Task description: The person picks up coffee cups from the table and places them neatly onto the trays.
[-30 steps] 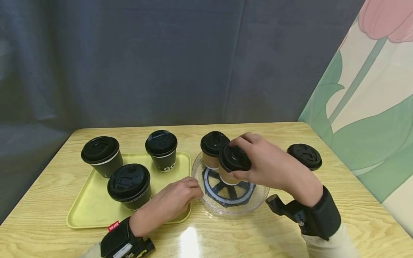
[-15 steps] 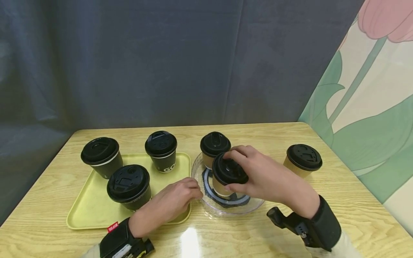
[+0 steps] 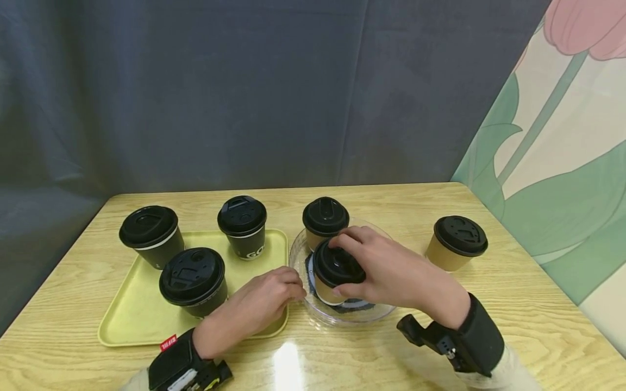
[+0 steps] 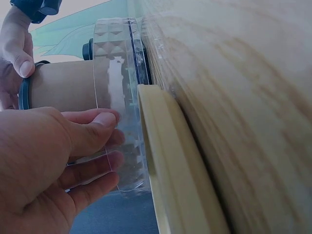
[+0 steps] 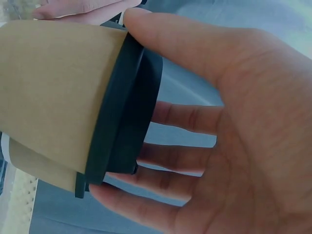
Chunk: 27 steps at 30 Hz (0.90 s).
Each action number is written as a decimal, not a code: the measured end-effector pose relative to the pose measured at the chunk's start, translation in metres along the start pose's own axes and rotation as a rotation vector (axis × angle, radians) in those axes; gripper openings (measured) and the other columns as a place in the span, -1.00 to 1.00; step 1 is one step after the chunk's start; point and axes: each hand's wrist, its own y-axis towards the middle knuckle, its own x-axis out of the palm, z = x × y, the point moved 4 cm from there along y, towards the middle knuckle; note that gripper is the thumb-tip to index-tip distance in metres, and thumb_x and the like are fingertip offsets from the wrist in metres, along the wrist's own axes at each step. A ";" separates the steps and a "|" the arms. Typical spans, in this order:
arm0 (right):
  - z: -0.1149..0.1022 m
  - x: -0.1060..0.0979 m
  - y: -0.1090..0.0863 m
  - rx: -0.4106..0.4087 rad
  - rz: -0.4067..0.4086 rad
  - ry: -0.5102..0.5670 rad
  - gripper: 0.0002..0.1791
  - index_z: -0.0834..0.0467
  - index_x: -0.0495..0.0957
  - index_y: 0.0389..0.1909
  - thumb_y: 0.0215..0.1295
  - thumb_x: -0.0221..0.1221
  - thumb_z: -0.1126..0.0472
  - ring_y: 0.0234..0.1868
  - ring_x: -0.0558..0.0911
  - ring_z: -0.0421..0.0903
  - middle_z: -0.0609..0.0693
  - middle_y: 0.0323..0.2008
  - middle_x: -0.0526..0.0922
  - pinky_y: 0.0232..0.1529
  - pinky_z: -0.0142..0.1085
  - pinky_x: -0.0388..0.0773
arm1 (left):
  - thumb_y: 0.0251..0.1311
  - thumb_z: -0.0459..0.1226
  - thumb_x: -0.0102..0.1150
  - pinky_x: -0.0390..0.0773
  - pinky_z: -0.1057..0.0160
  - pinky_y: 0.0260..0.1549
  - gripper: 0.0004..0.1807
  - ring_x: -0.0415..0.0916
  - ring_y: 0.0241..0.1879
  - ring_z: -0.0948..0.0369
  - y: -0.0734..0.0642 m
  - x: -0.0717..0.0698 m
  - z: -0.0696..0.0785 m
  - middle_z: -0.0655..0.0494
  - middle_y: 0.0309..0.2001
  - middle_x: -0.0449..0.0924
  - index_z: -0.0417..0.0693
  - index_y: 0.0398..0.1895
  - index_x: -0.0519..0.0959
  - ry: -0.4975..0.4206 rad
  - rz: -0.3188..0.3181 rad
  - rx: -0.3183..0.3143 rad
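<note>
My right hand (image 3: 381, 266) holds a lidded brown paper cup (image 3: 325, 291) from above, thumb and fingers around its black lid (image 5: 129, 112). That cup stands upright inside a clear round plastic tray (image 3: 337, 320); the hand hides part of it. Right behind it in the tray is another brown cup with a black lid (image 3: 325, 216). At the tray's left side, my left hand (image 3: 264, 298) pinches the clear wall between thumb and fingers; the left wrist view shows the fingers (image 4: 90, 180) through the plastic.
A yellow tray (image 3: 139, 317) on the left bears black lidded cups: one back left (image 3: 163, 251), one in front (image 3: 205, 309), one back right (image 3: 246, 245). A third brown cup (image 3: 447, 254) stands on the wooden table (image 3: 401, 358) at right. A dark curtain (image 3: 244, 108) hangs behind.
My right hand has shifted left and toward me with the brown cup. The brown cup at right, earlier partly behind the arm, shows more. The left hand stays at the clear tray's wall.
</note>
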 end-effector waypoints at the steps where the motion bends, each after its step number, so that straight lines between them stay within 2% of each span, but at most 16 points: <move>1: 0.000 0.000 0.000 0.001 -0.001 0.000 -0.28 0.08 0.46 0.15 0.01 0.42 -0.16 0.14 0.53 -0.05 0.01 0.11 0.52 0.06 -0.17 0.57 | 0.09 -0.56 0.13 0.57 0.43 -0.15 -0.69 0.55 -0.17 0.33 0.000 0.000 0.000 0.26 -0.28 0.60 0.05 -0.37 0.68 0.001 0.003 0.002; 9: 0.001 0.004 0.002 -0.011 -0.008 -0.017 -0.32 0.06 0.47 0.12 0.02 0.41 -0.17 0.03 0.55 -0.11 -0.04 0.06 0.53 -0.03 -0.21 0.58 | 0.13 -0.53 0.15 0.58 0.43 -0.18 -0.70 0.52 -0.15 0.33 -0.001 -0.001 0.000 0.24 -0.26 0.58 0.08 -0.36 0.70 0.017 0.009 -0.021; 18: -0.001 0.007 0.003 0.019 -0.036 -0.018 -0.29 0.05 0.46 0.17 0.04 0.39 -0.18 0.08 0.56 -0.06 0.03 0.15 0.50 -0.06 -0.17 0.61 | 0.09 -0.52 0.18 0.57 0.41 -0.22 -0.69 0.51 -0.16 0.32 -0.001 -0.002 0.000 0.21 -0.24 0.54 0.09 -0.33 0.72 0.058 0.007 -0.020; 27: -0.005 0.010 0.002 0.008 -0.037 -0.041 -0.24 0.05 0.45 0.21 0.02 0.40 -0.20 0.10 0.56 -0.03 0.06 0.18 0.48 -0.07 -0.14 0.61 | 0.03 -0.55 0.19 0.57 0.43 -0.22 -0.66 0.51 -0.18 0.33 -0.002 -0.003 0.001 0.22 -0.26 0.55 0.08 -0.32 0.73 0.045 0.030 -0.001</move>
